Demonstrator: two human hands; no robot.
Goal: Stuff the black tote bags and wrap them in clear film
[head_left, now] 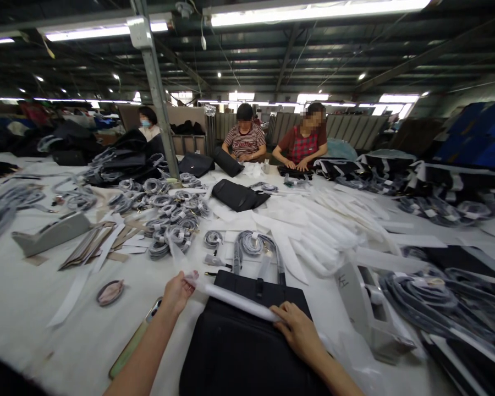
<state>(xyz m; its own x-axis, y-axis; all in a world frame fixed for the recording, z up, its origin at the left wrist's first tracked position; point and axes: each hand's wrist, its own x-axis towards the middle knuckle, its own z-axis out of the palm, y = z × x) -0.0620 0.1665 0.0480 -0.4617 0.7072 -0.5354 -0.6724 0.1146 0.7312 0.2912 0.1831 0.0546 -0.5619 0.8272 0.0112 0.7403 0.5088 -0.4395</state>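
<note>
A black bag (247, 352) lies in front of me, its handle (280, 258) wrapped in clear film and pointing away. Across its upper part runs a rolled strip of white translucent wrapping (235, 300). My left hand (180, 292) pinches the strip's left end, just beyond the bag's left edge. At the other end, my right hand (295, 330) has its thumb and fingers closed on the strip, over the bag. Coiled wrapped straps (251, 242) lie beyond the bag, inside the handle's loop.
A green phone (134, 341) lies by my left forearm. Tape dispensers stand left (51, 234) and right (373, 308). White foam sheets (313, 225), strap coils (177, 220) and black bags cover the table. Two people (245, 137) work opposite; a pole (159, 93) rises at the left.
</note>
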